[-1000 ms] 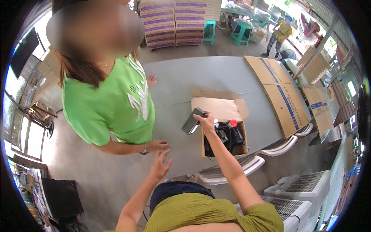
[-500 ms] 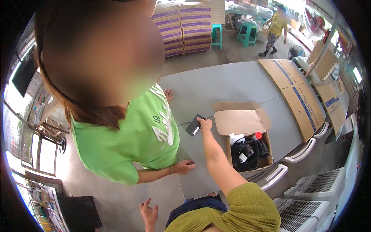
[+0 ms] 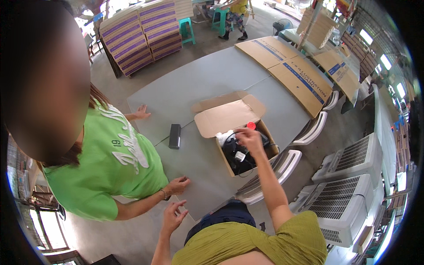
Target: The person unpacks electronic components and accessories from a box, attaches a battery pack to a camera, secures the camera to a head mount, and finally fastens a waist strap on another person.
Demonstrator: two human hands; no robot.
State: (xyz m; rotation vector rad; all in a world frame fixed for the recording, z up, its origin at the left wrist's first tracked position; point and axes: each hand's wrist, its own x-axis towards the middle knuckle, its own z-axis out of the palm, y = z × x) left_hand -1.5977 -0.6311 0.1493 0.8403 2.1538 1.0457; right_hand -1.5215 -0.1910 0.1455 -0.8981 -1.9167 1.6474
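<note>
My right hand (image 3: pixel 251 140) is over an open cardboard box (image 3: pixel 227 161), its fingers apart and bent a little, with nothing visible in them. Inside the box are a coiled black cable (image 3: pixel 229 148), a white piece (image 3: pixel 240 156), a red-capped item (image 3: pixel 251 125) and some white wrapping (image 3: pixel 224 136). I cannot tell whether my fingertips touch any of these. My left hand (image 3: pixel 175 215) hangs in the air by the table's near corner, empty, fingers loosely spread. A small black rectangular box (image 3: pixel 175 136) lies on the grey table (image 3: pixel 198 79), left of the cardboard box.
A person in a green shirt (image 3: pixel 106 172) stands at the left, both hands at the table. Flat cardboard cartons (image 3: pixel 287 70) cover the far right end. White chairs (image 3: pixel 287 170) are tucked along the right side, near grey-white slatted units (image 3: pixel 342 207). Stacked cartons (image 3: pixel 145 35) stand behind.
My right hand has let go of the small black box, leaving it on the table, and moved right to the cardboard box. My left hand has risen. The view has shifted rightward.
</note>
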